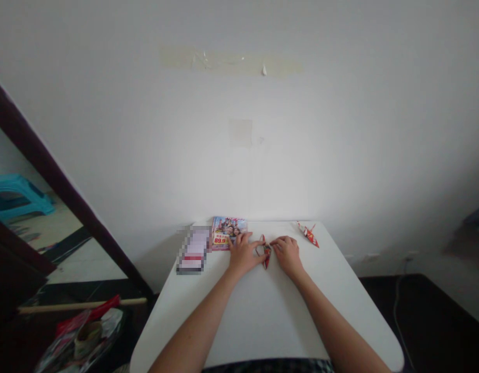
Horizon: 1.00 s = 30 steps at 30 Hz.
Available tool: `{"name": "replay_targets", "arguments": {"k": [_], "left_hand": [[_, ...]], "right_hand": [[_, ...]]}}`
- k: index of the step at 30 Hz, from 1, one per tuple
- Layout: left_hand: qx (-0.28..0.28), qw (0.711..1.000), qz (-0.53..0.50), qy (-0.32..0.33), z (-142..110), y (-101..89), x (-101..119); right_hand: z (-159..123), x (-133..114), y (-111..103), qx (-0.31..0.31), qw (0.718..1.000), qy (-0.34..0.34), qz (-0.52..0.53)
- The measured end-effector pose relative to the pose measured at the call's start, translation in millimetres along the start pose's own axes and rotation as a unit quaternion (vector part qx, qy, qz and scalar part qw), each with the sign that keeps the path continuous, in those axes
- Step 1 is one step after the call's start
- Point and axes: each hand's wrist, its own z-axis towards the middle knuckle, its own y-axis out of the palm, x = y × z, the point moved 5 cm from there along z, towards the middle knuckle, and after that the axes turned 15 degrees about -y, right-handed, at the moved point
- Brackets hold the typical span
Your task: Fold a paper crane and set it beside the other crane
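Observation:
A small folded piece of red patterned paper (pixel 266 261) is between my two hands on the white table (pixel 258 316). The thumb and index finger of my left hand (pixel 244 254) close on it from the left side. From the right, the fingers of my right hand (pixel 288 255) are pinched together at the paper's upper edge. Part of the paper is hidden by my fingertips. Towards the back right corner lies a folded paper crane (pixel 309 235) in similar red and white print, touched by neither hand.
Left of my hands lies a colourful printed leaflet (pixel 223 239), beside a pixelated phone-shaped object (pixel 193 254). A white wall (pixel 278 171) rises behind the table. On the floor at left are a bag of items (pixel 87 331) and a wooden stick (pixel 123 302); a blue stool (pixel 19 197) stands beyond.

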Motion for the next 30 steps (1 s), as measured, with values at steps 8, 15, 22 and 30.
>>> {"name": "replay_targets", "arguments": {"k": [8, 15, 22, 30], "left_hand": [[-0.009, 1.0, 0.011, 0.0, 0.8, 2.1, -1.5], [-0.023, 0.999, 0.024, 0.004, 2.4, 2.4, -1.7], [-0.017, 1.0, 0.021, 0.002, 1.5, 1.9, -1.3], [-0.015, 1.0, 0.022, 0.002, 2.7, 4.3, -3.0]], "right_hand": [[-0.9, -3.4, -1.3, 0.004, 1.0, 0.0, -0.013], [-1.8, -8.7, -1.2, -0.009, 0.999, 0.014, -0.033], [1.8, -8.8, -1.6, -0.023, 0.999, 0.034, -0.017], [-1.1, -12.5, -3.4, -0.019, 1.0, 0.006, -0.023]]}}
